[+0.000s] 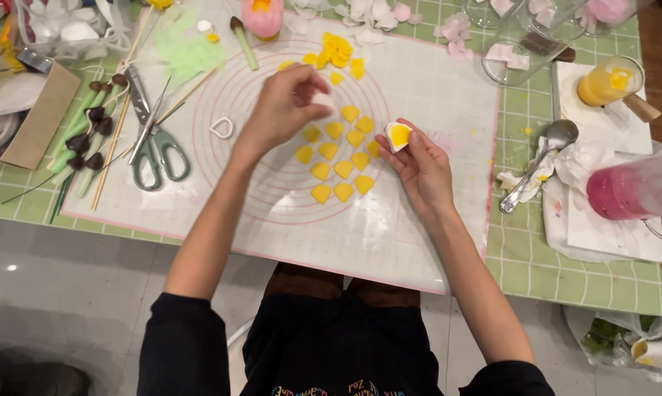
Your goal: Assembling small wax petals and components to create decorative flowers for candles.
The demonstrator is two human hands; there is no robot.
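My right hand [421,167] holds a small white petal-shaped mold [398,136] with a yellow piece pressed in it, at the right of the white silicone mat [419,220]. My left hand [283,106] hovers over the mat's ring pattern with fingers pinched together; whether something small is in them is unclear. Between the hands lie several yellow petal pieces [338,154] in rows. More yellow petals [337,53] are piled at the far side.
Scissors [153,143], wooden skewers and green stems with dark tips [85,139] lie at the left. A small white cutter [222,127] sits on the mat. A spoon [540,161], a cup of yellow liquid [608,81] and a pink-filled container [631,189] stand at the right.
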